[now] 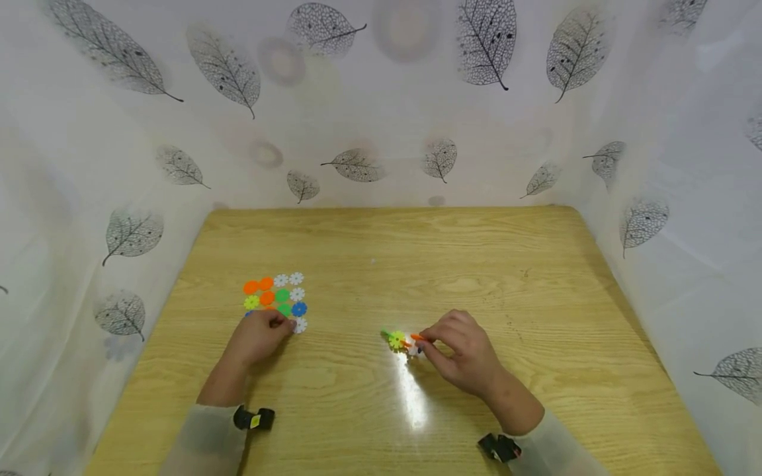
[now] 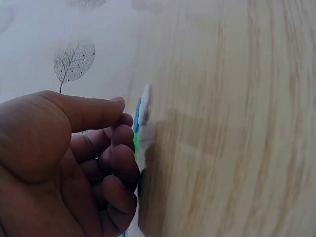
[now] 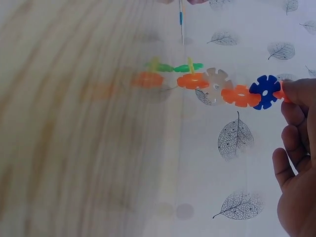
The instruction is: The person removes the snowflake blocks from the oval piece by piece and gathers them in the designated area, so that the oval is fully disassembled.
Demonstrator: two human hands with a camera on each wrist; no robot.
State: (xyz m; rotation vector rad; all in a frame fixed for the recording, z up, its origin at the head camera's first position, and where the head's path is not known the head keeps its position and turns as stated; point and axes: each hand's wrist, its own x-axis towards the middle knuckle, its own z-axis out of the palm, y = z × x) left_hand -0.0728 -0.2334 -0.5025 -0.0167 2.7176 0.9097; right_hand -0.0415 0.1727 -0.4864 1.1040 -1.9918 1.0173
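My right hand pinches the end of a chain of notched plastic discs between thumb and finger. The chain runs from orange at my fingertips through a blue disc, orange, white and orange to a yellow disc and a green one at its far end. It is held just above the table. At the left, my left hand is over the near edge of a grid of loose discs, thumb tip beside a white disc. Its fingers are curled; whether they pinch a disc is hidden.
The loose discs, orange, white, yellow, green and blue, lie flat in rows on the wooden table. A leaf-printed white curtain hangs behind and along both sides. Light glares off the tabletop below the chain.
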